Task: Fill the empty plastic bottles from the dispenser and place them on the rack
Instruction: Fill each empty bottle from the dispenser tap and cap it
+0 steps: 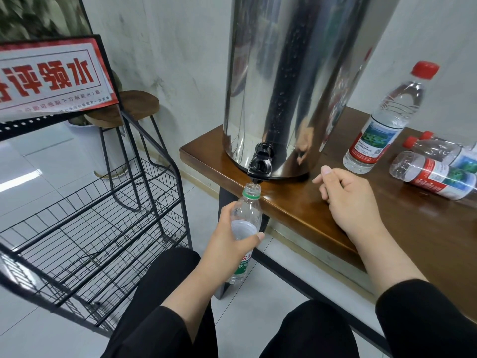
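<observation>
A tall steel dispenser (291,81) stands on the wooden table (387,218), its black tap (260,164) over the table's front edge. My left hand (227,246) grips an uncapped clear bottle (246,213) with a green neck ring and green label, held upright with its mouth just under the tap. My right hand (346,195) hovers over the table right of the tap, fingers loosely curled, holding nothing. A capped red-label bottle (387,120) stands at the right. Two more red-label bottles (436,174) lie on their sides beside it. The black wire rack (85,228) stands on the left.
A red and white sign (49,76) tops the rack. Behind it stands a wooden stool (134,104) on thin black legs, next to a white planter (85,140). The floor is pale tile. My knees in black trousers fill the bottom of the view.
</observation>
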The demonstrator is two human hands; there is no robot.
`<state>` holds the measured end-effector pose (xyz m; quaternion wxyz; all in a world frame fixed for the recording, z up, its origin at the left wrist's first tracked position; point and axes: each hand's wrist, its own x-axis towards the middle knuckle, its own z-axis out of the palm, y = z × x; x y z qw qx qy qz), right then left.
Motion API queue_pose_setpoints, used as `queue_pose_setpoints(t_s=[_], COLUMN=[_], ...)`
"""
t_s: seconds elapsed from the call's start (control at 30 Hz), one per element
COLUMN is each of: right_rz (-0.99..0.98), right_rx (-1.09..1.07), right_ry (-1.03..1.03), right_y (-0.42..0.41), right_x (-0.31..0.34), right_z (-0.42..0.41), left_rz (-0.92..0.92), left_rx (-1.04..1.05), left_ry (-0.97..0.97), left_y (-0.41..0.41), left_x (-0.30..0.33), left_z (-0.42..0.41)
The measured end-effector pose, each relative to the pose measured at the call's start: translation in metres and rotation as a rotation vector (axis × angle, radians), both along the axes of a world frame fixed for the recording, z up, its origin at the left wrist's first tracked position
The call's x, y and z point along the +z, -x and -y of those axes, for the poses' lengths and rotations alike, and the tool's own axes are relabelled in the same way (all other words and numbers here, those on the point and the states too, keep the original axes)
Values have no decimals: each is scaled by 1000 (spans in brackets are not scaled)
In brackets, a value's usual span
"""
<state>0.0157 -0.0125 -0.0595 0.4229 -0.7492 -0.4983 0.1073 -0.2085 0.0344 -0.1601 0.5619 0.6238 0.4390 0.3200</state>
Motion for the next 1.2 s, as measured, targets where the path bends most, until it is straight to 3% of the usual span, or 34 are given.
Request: queue_pose_setpoints(t_s=[1.2], right_rz=[21], right_rx=[-1], right_ry=[-14], right_y=[0], right_x=[0], right_z=[0], left_rz=[-1], left_rx=[-5], left_ry=[-3], left_y=[-1], left_x=[0], left_z=[0])
